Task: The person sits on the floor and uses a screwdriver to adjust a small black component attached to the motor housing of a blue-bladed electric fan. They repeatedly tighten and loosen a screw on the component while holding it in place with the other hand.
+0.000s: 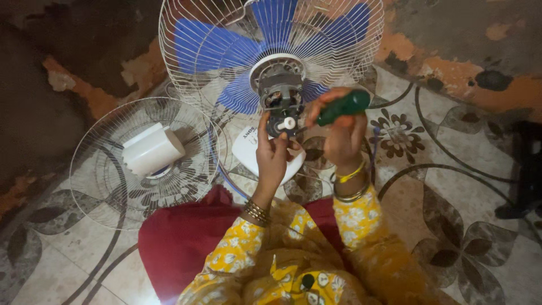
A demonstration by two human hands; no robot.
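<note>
While the fan motor [280, 93] sits at the top middle of the frame, the left hand [272, 151] pinches a small white knob [288, 122] under it with bent fingers [265, 125]. Just to the right, the right hand [339, 133] wraps tight around a green screwdriver [343, 107]. At the left, a white cover [152, 149] lies inside the loose wire guard [96, 186] on the floor.

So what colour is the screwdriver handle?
Dark green; the screwdriver handle in the right hand shows in the head view.

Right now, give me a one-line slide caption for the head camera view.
Left hand steadies the fan motor while right hand works a green screwdriver at it.
</note>
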